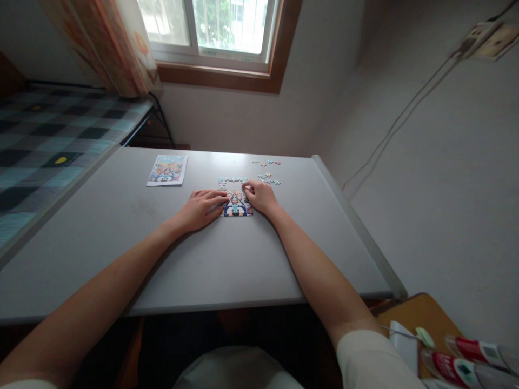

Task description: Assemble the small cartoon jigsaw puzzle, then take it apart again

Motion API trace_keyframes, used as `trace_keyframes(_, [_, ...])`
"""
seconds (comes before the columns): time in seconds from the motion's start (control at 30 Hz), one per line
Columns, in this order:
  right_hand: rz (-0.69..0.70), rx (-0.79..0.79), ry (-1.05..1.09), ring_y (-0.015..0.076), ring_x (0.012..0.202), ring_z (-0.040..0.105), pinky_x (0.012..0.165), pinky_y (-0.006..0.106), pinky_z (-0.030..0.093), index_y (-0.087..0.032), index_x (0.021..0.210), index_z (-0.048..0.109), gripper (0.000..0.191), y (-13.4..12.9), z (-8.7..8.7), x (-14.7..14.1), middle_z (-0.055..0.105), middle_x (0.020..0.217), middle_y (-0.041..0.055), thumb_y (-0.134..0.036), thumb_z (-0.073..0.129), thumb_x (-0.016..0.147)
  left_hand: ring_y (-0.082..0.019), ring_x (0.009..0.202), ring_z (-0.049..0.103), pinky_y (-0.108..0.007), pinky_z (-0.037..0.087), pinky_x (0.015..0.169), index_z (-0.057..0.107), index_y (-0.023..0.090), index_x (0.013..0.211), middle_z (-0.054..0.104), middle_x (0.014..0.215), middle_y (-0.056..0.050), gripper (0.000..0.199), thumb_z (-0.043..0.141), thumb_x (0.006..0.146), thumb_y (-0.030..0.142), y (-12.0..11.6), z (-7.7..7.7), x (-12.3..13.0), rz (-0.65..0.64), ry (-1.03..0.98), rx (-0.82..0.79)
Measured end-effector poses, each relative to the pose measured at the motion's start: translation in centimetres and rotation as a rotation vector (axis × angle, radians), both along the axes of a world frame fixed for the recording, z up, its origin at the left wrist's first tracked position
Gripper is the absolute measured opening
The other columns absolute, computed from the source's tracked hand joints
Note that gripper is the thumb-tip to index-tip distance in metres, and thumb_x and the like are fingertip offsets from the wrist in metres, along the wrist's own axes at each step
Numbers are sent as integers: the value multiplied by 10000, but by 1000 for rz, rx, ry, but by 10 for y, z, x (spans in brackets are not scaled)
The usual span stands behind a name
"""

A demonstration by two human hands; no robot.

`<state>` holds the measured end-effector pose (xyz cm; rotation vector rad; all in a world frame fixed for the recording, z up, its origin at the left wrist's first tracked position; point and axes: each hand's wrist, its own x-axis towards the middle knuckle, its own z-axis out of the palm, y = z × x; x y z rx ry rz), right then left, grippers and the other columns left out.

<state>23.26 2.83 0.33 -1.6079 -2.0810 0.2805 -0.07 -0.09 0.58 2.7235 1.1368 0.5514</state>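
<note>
A partly assembled jigsaw puzzle (pixel 236 208) lies on the table, its lower part showing a blue and white penguin-like face. Grey tabletop shows through a gap in its upper middle, framed by joined edge pieces. My left hand (pixel 203 207) rests palm down at the puzzle's left side, fingers stretched onto its edge. At the right side, my right hand (pixel 261 195) has thumb and forefinger pinched together by the gap; whatever is between the fingertips is too small to make out. Loose puzzle pieces (pixel 267 176) lie just beyond my right hand, with several more farther back.
A printed picture sheet (pixel 166 170) lies at the table's back left. The grey table (pixel 227 270) has a raised rim on its right, along the wall. Plastic bottles (pixel 458 370) lie on a wooden surface (pixel 436 313) at lower right. A checkered bed (pixel 68 129) stands left.
</note>
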Motion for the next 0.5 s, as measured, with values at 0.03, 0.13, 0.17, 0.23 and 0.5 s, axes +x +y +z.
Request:
trace_keyframes(0.03, [-2,-3,-2,183,853,620,834,292,413,-228,1005,710,272,0,0,0,714,892,27,-209,497,837,-225,1235,500,-417,333,1021,574,328,1267,554,1373,-10,352,411,959,371,0,0,0,-1,1,-3])
trace_keyframes(0.13, [-3,-6,-7,186,870,621,840,292,417,-230,1010,711,275,1,-1,0,716,913,31,-208,498,837,-227,1241,496,-419,330,1025,574,333,1269,551,1377,-11,356,404,959,375,1,-1,0,4,7,-7])
trace_keyframes(0.17, [-1,-4,-6,187,875,622,844,294,418,-230,1011,711,276,1,-1,0,717,918,32,-210,497,838,-226,1243,494,-418,329,1027,574,333,1270,551,1377,-11,357,402,961,377,1,-1,0,7,10,-7])
trace_keyframes(0.23, [1,1,-5,189,882,622,851,296,419,-232,1013,712,277,1,-2,0,717,921,33,-214,497,839,-224,1245,492,-416,328,1028,573,333,1270,552,1376,-10,357,398,963,382,1,-1,0,9,10,-4])
trace_keyframes(0.5, [-2,-5,1,192,883,621,867,308,416,-230,1013,710,276,1,-1,-1,717,924,33,-212,498,837,-221,1244,494,-404,330,1018,581,318,1254,557,1370,-6,343,403,967,375,0,0,0,3,2,11])
